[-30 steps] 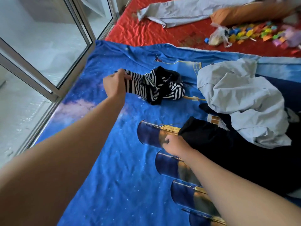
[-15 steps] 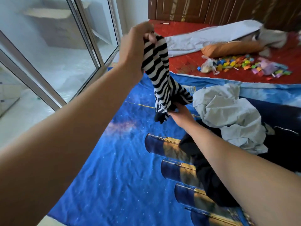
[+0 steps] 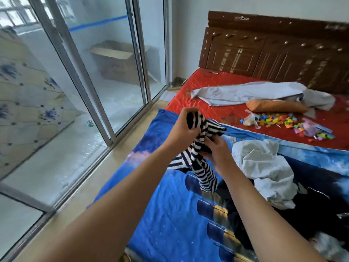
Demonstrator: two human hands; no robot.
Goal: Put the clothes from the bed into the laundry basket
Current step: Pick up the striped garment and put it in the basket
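Note:
A black-and-white striped garment [image 3: 203, 168] hangs bunched above the blue bedspread [image 3: 170, 214]. My left hand [image 3: 182, 127] grips its top. My right hand [image 3: 217, 150] holds its middle from the right side. On the bed to the right lie a crumpled light grey garment [image 3: 264, 167] and, beneath it, a black garment [image 3: 309, 220]. Another grey cloth [image 3: 245, 92] is spread near the headboard. No laundry basket is in view.
A red sheet [image 3: 217, 106] covers the far part of the bed, with an orange pillow [image 3: 273, 106], a plastic bag [image 3: 249, 120] and several small colourful toy pieces [image 3: 279, 122]. A dark wooden headboard [image 3: 273, 50] stands behind. Sliding glass doors [image 3: 90, 72] run along the left, beside a strip of floor [image 3: 105, 178].
My left hand has come down from its high lift with the striped garment. My right hand has taken hold of the garment's middle. The view has tilted up toward the headboard.

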